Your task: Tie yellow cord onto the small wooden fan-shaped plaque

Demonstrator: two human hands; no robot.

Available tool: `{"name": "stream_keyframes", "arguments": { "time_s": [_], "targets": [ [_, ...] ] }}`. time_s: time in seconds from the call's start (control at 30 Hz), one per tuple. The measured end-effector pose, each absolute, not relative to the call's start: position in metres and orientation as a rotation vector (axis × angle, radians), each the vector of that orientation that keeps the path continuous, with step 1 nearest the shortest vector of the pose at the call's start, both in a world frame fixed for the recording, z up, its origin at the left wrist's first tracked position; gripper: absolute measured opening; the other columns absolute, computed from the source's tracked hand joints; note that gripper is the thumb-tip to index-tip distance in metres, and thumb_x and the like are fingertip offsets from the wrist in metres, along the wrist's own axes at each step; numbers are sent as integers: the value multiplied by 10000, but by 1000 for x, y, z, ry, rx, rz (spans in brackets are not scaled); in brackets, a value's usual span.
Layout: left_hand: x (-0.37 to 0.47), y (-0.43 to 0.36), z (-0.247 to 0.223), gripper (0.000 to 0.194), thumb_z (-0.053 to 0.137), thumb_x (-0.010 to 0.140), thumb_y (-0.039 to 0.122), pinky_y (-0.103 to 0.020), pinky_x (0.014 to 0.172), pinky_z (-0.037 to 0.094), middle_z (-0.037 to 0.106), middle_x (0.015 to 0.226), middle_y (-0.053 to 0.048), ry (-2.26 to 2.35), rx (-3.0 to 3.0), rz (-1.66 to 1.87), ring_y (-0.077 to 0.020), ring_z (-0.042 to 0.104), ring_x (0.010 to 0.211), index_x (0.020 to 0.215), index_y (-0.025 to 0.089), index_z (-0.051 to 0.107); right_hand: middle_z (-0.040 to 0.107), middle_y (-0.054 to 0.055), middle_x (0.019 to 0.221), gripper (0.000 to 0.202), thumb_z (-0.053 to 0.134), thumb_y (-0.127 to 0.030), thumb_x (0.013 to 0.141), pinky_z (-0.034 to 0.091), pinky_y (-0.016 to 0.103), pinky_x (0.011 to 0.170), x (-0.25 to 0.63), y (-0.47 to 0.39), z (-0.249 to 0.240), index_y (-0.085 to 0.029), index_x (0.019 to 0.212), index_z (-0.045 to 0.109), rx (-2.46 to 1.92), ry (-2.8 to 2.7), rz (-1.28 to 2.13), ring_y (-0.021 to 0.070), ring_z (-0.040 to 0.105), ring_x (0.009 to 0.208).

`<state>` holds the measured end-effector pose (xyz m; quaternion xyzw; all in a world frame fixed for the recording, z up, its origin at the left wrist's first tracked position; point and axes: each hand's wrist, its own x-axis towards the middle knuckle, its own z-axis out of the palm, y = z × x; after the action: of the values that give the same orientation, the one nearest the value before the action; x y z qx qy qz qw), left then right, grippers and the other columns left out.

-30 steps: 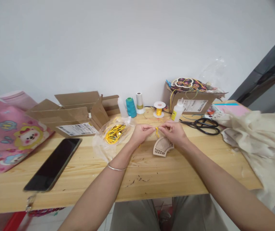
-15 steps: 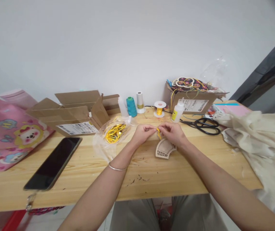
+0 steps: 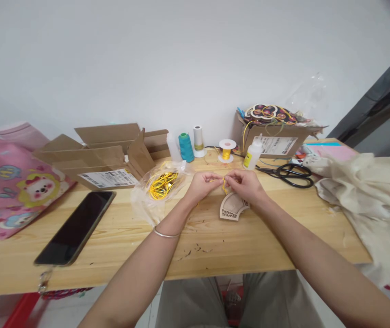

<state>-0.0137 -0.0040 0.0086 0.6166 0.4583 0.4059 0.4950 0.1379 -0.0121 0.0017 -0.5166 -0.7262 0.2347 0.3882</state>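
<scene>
My left hand [image 3: 204, 186] and my right hand [image 3: 244, 185] meet over the table, fingertips almost touching. Both pinch a thin yellow cord [image 3: 224, 186] between thumb and finger. From there the cord runs down to a fan-shaped wooden piece [image 3: 232, 206] with cut-out ends, which is just below my right hand and partly covered by it. A short bit of cord also shows beneath my left wrist. The fine detail of the cord between the fingertips is too small to make out.
On the wooden table [image 3: 215, 255] are a bag of yellow cord [image 3: 162, 186], a phone [image 3: 75, 228], an open box [image 3: 102, 161], a teal spool [image 3: 186, 148], a yellow spool [image 3: 227, 152], a glue bottle [image 3: 253, 155], black scissors [image 3: 292, 174], a filled box [image 3: 277, 140] and cream cloth [image 3: 372, 196].
The view has tilted slightly, so most things sit a little higher. Both hands still pinch the cord, and a bit of cord now shows beneath my left wrist.
</scene>
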Motion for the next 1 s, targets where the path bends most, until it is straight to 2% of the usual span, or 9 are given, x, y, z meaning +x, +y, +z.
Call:
{"name": "stream_keyframes", "arguments": {
  "time_s": [0.27, 0.37, 0.5, 0.73, 0.87, 1.0],
  "targets": [
    [-13, -3, 9, 227, 628, 516, 290, -189, 459, 313, 578, 550, -5, 1094, 1516, 987, -58, 414, 463, 663, 117, 637, 587, -1, 542, 209, 455, -302, 690, 327, 196, 459, 141, -12, 4, -164, 597, 580, -1356, -1859, 514, 89, 473, 480],
    [-14, -3, 8, 230, 630, 511, 295, -191, 464, 315, 585, 557, -5, 1094, 1506, 986, -61, 420, 470, 659, 120, 639, 578, 2, 533, 223, 463, -317, 683, 318, 195, 445, 141, -11, 4, -158, 569, 570, -1370, -1840, 557, 85, 457, 465],
    [-15, -5, 9, 258, 615, 531, 320, -184, 418, 272, 544, 476, 22, 1085, 1461, 939, -42, 364, 400, 698, 124, 635, 563, -1, 518, 213, 464, -326, 683, 323, 194, 429, 140, -10, 3, -152, 602, 558, -1314, -1773, 724, 78, 441, 436],
    [-16, -4, 9, 271, 611, 539, 330, -187, 448, 294, 574, 523, 3, 1061, 1432, 941, -49, 403, 436, 701, 113, 635, 514, -18, 492, 242, 509, -382, 644, 312, 187, 397, 135, -13, 10, -143, 630, 547, -1200, -1530, 1029, 67, 411, 411],
    [-16, -4, 10, 250, 616, 534, 317, -190, 480, 323, 587, 549, -3, 1059, 1392, 954, -59, 434, 473, 676, 112, 631, 507, -8, 495, 378, 406, -478, 691, 301, 187, 381, 139, -13, 18, -134, 663, 560, -1145, -1267, 1261, 52, 383, 374],
    [-16, -4, 12, 233, 617, 535, 309, -188, 485, 330, 581, 538, 4, 1043, 1382, 939, -61, 443, 478, 661, 112, 626, 511, -3, 490, 441, 339, -514, 712, 292, 187, 381, 143, -14, 23, -136, 697, 564, -1128, -1174, 1349, 49, 376, 363]
  ]
}}
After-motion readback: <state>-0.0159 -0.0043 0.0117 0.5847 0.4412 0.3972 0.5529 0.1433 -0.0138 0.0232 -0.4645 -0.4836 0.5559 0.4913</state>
